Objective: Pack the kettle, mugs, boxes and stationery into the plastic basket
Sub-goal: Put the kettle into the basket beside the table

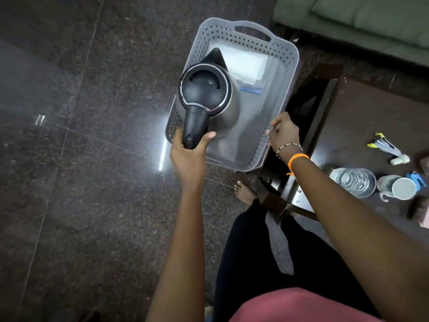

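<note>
Steel-bodied electric kettle (210, 94) with black lid, black spout and black handle, held upright over the near-left part of the pale grey perforated plastic basket (286, 89), spout pointing to the far side; whether its base touches the basket floor cannot be told. Left hand (189, 147) wrapped round the kettle's black handle, thumb laid along the right of the grip. Right hand (284, 133) at the basket's right rim, fingers curled over the edge and gripping it; beaded bracelet (289, 147) and orange band (298, 159) on that wrist. Inside the basket, a flat clear plastic sleeve holding white sheets (246, 63), with a blue strip at its near edge, lying on the floor of the far half. Basket with 1 cut-out handle at its far end, standing on the dark speckled stone floor (92, 112), just beside the left edge of a low dark wooden table (325, 94). On the table to the right, well apart from the basket: a clear glass vessel (352, 182), a pale mug (398, 188) just right of it, a blue item (416, 180) beyond the mug, and a bundle of yellow-tipped pens (385, 147) further away. Green sofa cushion (362, 17) at far right. Bare foot (243, 191) on the floor near the table leg; black trousers and pink top at the near edge.
</note>
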Demonstrator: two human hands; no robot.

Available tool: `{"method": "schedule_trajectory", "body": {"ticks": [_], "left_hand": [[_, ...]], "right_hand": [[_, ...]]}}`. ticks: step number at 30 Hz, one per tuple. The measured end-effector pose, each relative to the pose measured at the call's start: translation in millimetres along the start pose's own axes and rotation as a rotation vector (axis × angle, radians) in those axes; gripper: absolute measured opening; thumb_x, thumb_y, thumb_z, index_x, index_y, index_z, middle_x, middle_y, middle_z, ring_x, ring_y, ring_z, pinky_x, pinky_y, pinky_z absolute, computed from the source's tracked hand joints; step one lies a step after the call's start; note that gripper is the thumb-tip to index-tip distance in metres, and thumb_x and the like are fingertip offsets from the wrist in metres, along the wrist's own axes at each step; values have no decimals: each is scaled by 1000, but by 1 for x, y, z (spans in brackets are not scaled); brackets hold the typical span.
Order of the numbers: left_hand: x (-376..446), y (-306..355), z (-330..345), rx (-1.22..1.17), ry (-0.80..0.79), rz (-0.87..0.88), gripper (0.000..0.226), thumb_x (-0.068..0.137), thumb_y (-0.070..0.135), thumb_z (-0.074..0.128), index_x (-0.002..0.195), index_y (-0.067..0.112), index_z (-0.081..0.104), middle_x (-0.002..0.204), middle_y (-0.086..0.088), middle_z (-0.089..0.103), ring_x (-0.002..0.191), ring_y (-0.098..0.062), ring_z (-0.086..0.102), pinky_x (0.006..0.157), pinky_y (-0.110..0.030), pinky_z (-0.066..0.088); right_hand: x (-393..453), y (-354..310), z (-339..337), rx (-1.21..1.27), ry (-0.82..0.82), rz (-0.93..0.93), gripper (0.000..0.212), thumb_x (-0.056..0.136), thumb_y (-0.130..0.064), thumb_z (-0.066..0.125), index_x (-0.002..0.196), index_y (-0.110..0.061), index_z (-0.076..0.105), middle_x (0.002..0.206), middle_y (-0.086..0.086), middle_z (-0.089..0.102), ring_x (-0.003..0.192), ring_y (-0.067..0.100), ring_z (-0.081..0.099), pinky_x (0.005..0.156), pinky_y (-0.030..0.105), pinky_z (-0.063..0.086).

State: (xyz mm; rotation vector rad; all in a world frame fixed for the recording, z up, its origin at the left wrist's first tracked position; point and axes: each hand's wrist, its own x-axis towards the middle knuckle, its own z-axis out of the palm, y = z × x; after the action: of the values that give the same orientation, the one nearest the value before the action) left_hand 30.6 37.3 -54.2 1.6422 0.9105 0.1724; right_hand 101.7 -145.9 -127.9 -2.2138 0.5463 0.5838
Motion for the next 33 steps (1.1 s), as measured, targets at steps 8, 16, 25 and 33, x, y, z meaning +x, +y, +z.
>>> {"method": "schedule_trajectory", "body": {"ticks": [8, 16, 25, 33], "left_hand": [[-51, 14, 12, 241, 155, 391, 33, 77, 8, 67, 110, 8, 59, 117, -11, 48, 114, -22, 45, 98, -31, 41], [-128, -7, 63, 406, -341, 411, 25, 82, 3, 56, 104, 15, 60, 99, 14, 51, 102, -16, 47, 89, -4, 30], [-189, -44, 133, 376, -640, 301, 30, 83, 0, 51, 104, 19, 59, 91, 10, 53, 86, -1, 53, 83, -26, 49], [-245, -43, 191, 424, -664, 248, 30, 84, -2, 52, 106, 16, 58, 94, 2, 56, 83, -1, 52, 83, -27, 48]], "right_hand": [[-7, 21, -13, 214, 7, -88, 7, 83, 1, 57, 87, -4, 56, 59, -3, 47, 50, 13, 52, 54, 26, 53], [-42, 135, -86, -346, 95, -117, 28, 82, -8, 55, 110, -7, 58, 116, 16, 60, 113, 33, 49, 97, 35, 33], [-39, 224, -137, -665, -136, -13, 78, 76, -8, 68, 140, -26, 28, 153, 13, 15, 136, 42, 18, 104, 55, 38], [-35, 246, -175, -519, -129, -93, 78, 67, -13, 75, 132, -36, 36, 141, 8, 32, 120, 38, 35, 85, 46, 53]]}}
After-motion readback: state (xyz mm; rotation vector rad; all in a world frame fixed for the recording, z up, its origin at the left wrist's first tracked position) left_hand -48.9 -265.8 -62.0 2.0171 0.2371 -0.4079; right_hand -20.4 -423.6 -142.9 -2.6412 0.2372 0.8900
